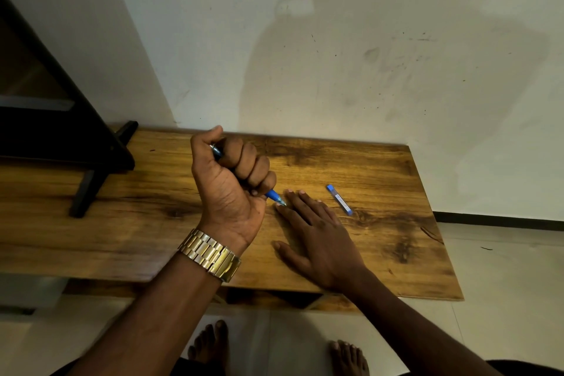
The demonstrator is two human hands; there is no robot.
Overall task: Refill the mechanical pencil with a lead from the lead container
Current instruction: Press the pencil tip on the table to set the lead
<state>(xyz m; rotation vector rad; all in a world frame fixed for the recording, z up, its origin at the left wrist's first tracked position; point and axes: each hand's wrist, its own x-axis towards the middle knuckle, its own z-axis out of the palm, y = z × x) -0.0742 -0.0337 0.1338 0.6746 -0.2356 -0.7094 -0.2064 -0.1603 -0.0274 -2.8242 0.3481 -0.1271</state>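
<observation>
Left hand [232,180] fisted round one pencil [276,197] | right hand [317,232] flat, empty | one lead container [339,199]

The left hand [232,180] is curling into a tight fist above the table, thumb on top, knuckles facing away, its forearm reaching in from the lower left with a gold-coloured metal watch band [210,254] circling the wrist. The right hand [317,232] is lying flat, palm down, fingers together and pointing forward-left, thumb spread toward the body, its forearm entering from the lower right
</observation>
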